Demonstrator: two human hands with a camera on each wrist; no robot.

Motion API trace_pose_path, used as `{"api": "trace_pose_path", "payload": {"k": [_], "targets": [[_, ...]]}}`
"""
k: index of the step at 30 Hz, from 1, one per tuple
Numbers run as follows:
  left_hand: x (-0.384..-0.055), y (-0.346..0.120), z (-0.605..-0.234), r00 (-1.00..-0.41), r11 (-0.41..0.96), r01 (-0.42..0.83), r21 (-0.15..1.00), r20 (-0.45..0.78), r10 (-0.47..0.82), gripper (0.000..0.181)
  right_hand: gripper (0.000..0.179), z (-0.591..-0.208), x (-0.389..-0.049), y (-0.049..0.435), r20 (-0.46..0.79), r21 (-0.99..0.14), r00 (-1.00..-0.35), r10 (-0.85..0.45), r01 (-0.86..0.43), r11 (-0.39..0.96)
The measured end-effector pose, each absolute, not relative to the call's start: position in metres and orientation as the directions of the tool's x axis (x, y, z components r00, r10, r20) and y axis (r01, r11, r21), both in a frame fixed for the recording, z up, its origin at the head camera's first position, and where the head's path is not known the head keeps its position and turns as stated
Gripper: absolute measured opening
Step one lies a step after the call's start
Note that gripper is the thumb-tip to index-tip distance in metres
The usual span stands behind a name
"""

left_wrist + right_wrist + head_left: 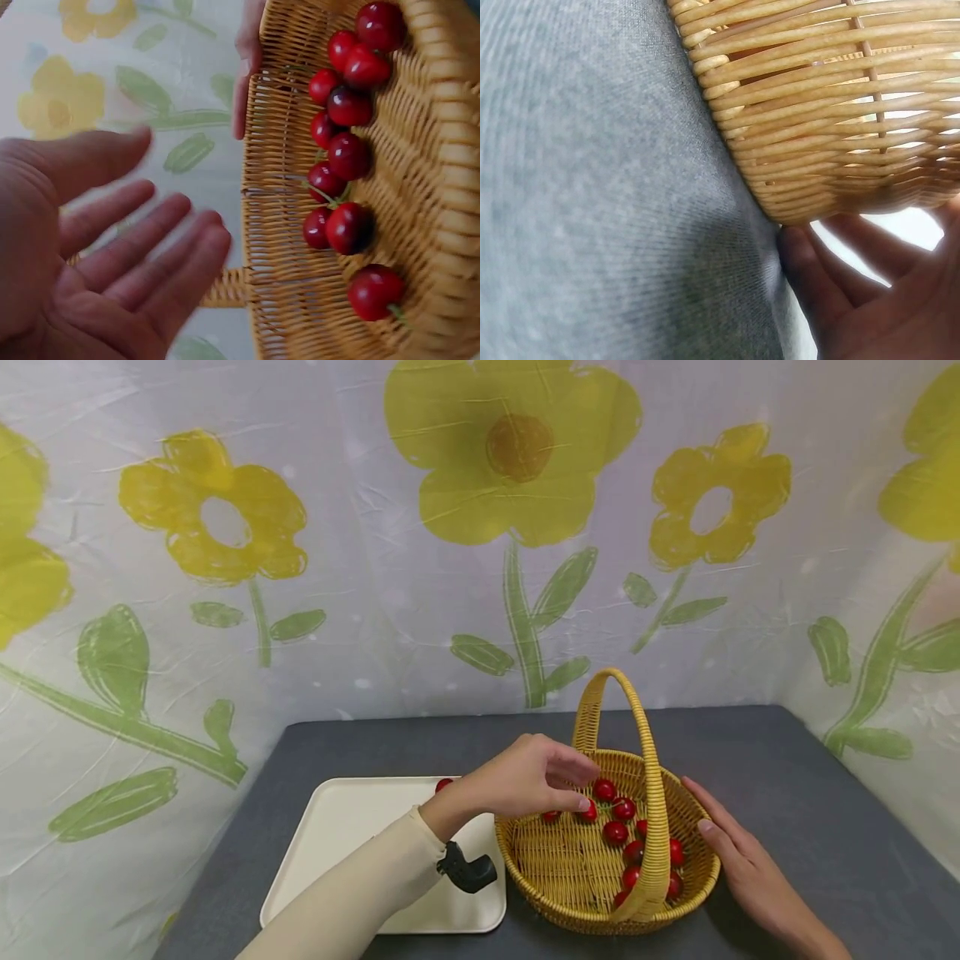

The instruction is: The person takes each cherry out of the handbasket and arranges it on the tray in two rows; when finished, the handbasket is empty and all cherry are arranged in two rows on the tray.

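Observation:
My left hand (528, 777) hovers over the left part of a wicker basket (551, 868), fingers extended and thumb apart. In the left wrist view its palm and fingers hold nothing. Several red cherries (350, 156), some with green stems, lie inside, mostly on the basket's right side. My right hand (742, 860) rests against the basket's right outer wall, fingers spread along the rim. From the right wrist, its fingers (817, 277) touch the woven side without curling round it.
Left of the basket lies a cream tray (352, 843), with a cherry (444, 784) near its far edge, partly behind my left forearm. The basket's tall handle (657, 827) arches over its right half. Both stand on a dark grey table (780, 777) before a flowered curtain (390, 610).

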State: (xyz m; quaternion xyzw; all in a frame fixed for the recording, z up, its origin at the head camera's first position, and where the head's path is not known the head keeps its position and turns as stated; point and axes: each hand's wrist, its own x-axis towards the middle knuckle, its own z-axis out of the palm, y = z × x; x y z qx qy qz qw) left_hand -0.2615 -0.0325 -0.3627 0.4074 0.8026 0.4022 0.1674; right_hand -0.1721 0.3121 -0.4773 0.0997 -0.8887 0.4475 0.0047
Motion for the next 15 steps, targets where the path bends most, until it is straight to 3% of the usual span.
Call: {"api": "trace_pose_path", "payload": {"k": [7,15], "targets": [[-0.270,-0.003,-0.352,-0.638,0.530,0.626,0.572,-0.016,0.770,0.039,0.055,-0.477,-0.173,0.313,0.102,-0.790,-0.980,-0.172,-0.185,0.584],[-0.278,0.021,-0.362,-0.646,0.608,0.663,0.437,-0.076,0.759,0.032,0.055,-0.477,-0.173,0.313,0.101,-0.788,-0.980,-0.170,-0.183,0.588]]}}
